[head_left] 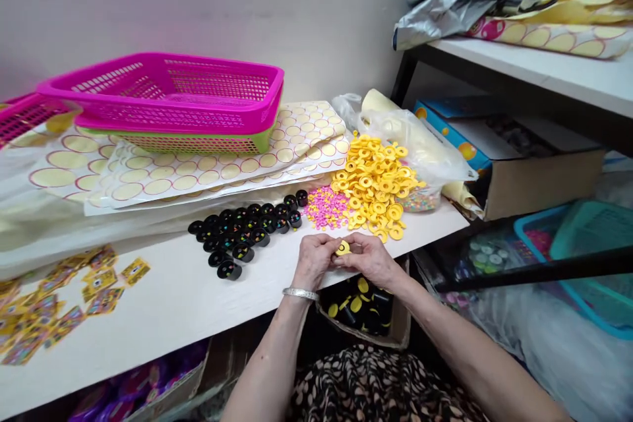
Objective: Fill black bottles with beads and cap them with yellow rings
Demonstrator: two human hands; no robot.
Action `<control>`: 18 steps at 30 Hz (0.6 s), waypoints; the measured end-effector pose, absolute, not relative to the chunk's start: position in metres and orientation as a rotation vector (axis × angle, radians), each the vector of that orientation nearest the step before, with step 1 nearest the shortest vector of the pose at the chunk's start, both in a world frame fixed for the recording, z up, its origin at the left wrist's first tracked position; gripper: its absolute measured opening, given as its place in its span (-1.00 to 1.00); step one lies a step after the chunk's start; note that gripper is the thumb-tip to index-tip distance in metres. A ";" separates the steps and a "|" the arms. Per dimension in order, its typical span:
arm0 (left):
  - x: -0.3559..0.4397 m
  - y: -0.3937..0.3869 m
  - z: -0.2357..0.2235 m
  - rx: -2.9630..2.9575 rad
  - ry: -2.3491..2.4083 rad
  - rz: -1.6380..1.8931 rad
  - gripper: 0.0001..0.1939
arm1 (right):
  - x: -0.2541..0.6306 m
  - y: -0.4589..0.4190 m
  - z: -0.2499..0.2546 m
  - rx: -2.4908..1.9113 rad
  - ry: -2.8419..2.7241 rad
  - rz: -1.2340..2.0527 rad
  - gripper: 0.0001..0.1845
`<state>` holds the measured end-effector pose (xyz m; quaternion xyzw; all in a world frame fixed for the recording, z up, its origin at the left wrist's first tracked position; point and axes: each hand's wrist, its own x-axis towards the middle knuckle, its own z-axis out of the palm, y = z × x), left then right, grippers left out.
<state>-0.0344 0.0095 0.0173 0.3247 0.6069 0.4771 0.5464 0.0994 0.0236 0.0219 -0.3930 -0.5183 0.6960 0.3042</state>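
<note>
Between the fingers of my left hand [315, 260] and my right hand [370, 258] is a yellow round plastic cap [342, 248]. Both hands are closed on it at the table's front edge; whatever lies beneath the cap is hidden by the fingers. Just beyond them is a heap of yellow ring-shaped caps [378, 178], next to a pile of small pink and yellow beads [326, 208]. To the left stand rows of small black cups [242, 252] with coloured bits inside. Under my hands, a cardboard box [403, 323] holds black pieces with yellow tops.
Stacked pink and green baskets [173, 105] rest on sticker sheets [237, 171] at the back. Printed yellow cards [99, 280] lie at the left. A plastic bag [415, 145], a blue box [450, 138] and a shelf [544, 72] bound the right side.
</note>
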 end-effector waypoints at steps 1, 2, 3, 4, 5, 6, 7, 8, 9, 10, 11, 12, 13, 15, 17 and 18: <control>-0.035 0.010 0.018 0.787 1.453 1.118 -0.78 | 0.100 0.025 0.022 -1.060 -1.411 1.807 -0.68; -0.036 0.011 0.019 0.801 1.462 1.106 -0.77 | 0.099 0.025 0.021 -1.078 -1.442 1.772 -0.70; -0.037 0.012 0.019 0.809 1.470 1.097 -0.76 | 0.099 0.026 0.021 -1.096 -1.468 1.740 -0.72; -0.038 0.013 0.019 0.822 1.477 1.085 -0.73 | 0.099 0.026 0.020 -1.116 -1.490 1.706 -0.73; -0.038 0.014 0.018 0.843 1.484 1.074 -0.70 | 0.098 0.026 0.018 -1.139 -1.508 1.670 -0.74; -0.039 0.015 0.017 0.869 1.487 1.065 -0.68 | 0.097 0.025 0.017 -1.164 -1.520 1.634 -0.76; -0.039 0.016 0.016 0.897 1.492 1.060 -0.66 | 0.097 0.025 0.015 -1.188 -1.527 1.601 -0.77; -0.039 0.016 0.014 0.923 1.499 1.064 -0.66 | 0.097 0.024 0.013 -1.207 -1.530 1.572 -0.77; -0.038 0.017 0.012 0.944 1.503 1.072 -0.66 | 0.096 0.023 0.011 -1.217 -1.526 1.551 -0.77; -0.038 0.017 0.011 0.954 1.507 1.082 -0.66 | 0.096 0.023 0.009 -1.218 -1.515 1.541 -0.77; -0.037 0.017 0.009 0.951 1.512 1.093 -0.67 | 0.097 0.023 0.008 -1.214 -1.496 1.538 -0.77; -0.037 0.017 0.009 0.945 1.518 1.099 -0.67 | 0.097 0.023 0.007 -1.207 -1.471 1.543 -0.77; -0.036 0.017 0.009 0.937 1.522 1.102 -0.67 | 0.098 0.024 0.007 -1.197 -1.437 1.570 -0.76; -0.034 0.017 0.010 0.909 1.523 1.092 -0.66 | 0.099 0.026 0.009 -1.166 -1.343 1.707 -0.71; -0.032 0.015 0.013 0.875 1.516 1.092 -0.65 | 0.100 0.029 0.013 -1.145 -1.215 1.890 -0.64; -0.031 0.014 0.013 0.865 1.511 1.099 -0.64 | 0.100 0.030 0.016 -1.151 -1.146 1.954 -0.61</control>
